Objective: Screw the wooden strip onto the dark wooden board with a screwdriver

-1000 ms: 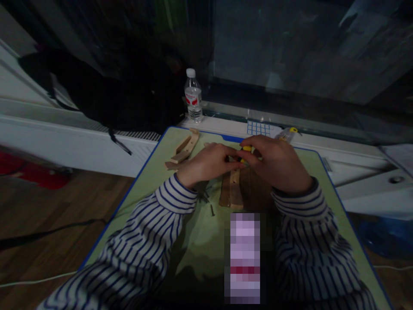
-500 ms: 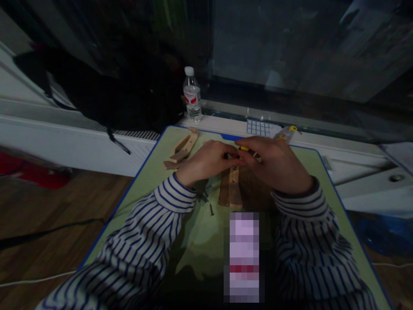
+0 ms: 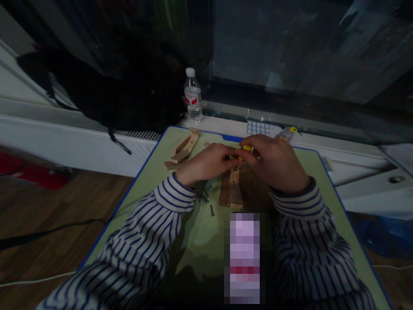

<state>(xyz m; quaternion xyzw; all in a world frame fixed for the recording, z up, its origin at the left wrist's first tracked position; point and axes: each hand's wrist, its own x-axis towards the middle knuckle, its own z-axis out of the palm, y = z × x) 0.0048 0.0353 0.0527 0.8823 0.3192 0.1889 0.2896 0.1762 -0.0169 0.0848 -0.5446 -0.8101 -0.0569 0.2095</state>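
My right hand (image 3: 274, 161) is closed around a yellow-handled tool (image 3: 247, 148), which looks like a short screwdriver; its lower end is hidden by my fingers. Against it, the fingertips of my left hand (image 3: 214, 160) are pinched together, and what they grip is covered. Both hands are over the far end of a light wooden strip with holes (image 3: 236, 189), which lies on a darker brown wooden board (image 3: 254, 189). Left of the board is a loose screw (image 3: 212, 210), and several more screws (image 3: 203, 197) lie in a small pile near my left wrist.
Several wooden pieces (image 3: 185, 150) lie at the table's (image 3: 142, 181) far left corner. Behind the table, a water bottle (image 3: 193, 97) stands on the sill beside a dark bag (image 3: 129, 94). A plastic bag with a yellow part (image 3: 287, 133) is at the back right. A blurred, pixelated patch covers the front middle.
My right hand has shifted slightly and its fingers have turned a little, so more of the yellow handle shows. My left hand stays almost in place.
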